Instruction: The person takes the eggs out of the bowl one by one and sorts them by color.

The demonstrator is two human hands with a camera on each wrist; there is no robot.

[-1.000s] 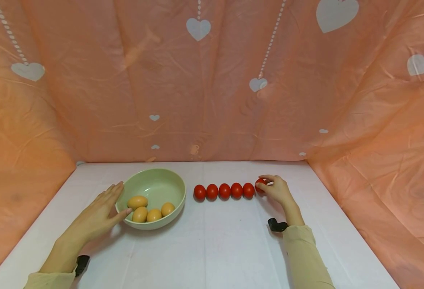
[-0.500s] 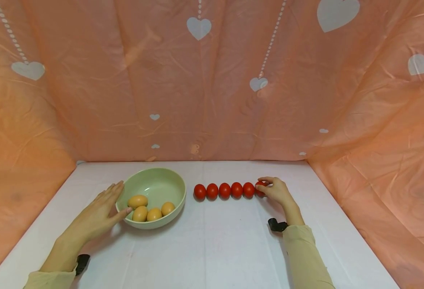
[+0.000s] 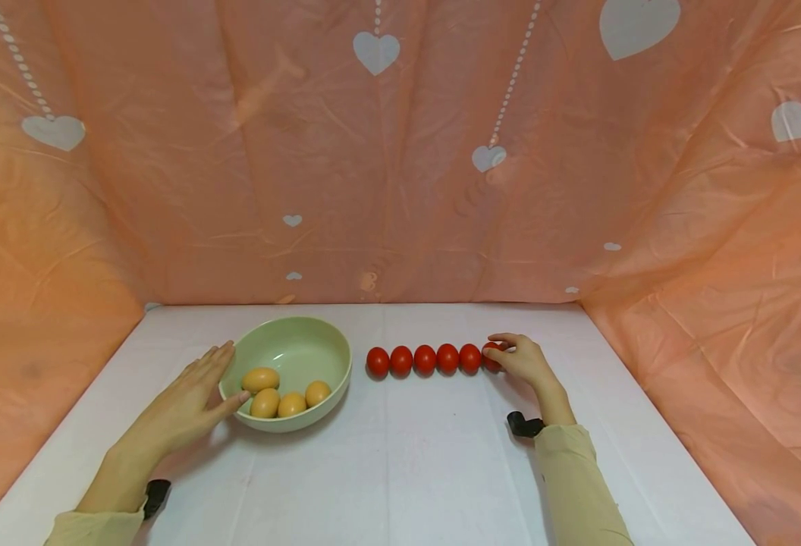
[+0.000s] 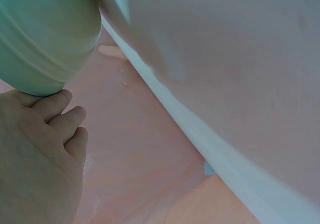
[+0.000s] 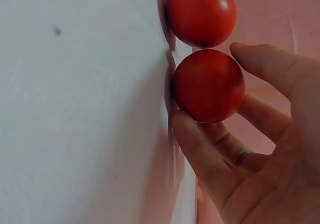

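Note:
A row of several glossy red eggs (image 3: 424,360) stands on the white table, side by side. At the row's right end my right hand (image 3: 525,359) holds the last red egg (image 5: 209,85) between curled fingers and thumb. That egg sits close against its neighbour (image 5: 201,15) in the right wrist view. My left hand (image 3: 180,406) rests against the left side of a pale green bowl (image 3: 305,341), fingers fairly straight along its outside and thumb at the rim. Several yellow-brown eggs (image 3: 265,403) lie inside the bowl. In the left wrist view fingers (image 4: 61,101) touch the bowl's outer wall.
White cloth (image 3: 400,470) covers the table. An orange curtain (image 3: 400,152) with pale hearts encloses the back and both sides. Each wrist carries a small black camera mount (image 3: 525,425).
The egg in my right hand has come down slightly into line with the row during the first half second. It is still since then. My left hand and the bowl stay put.

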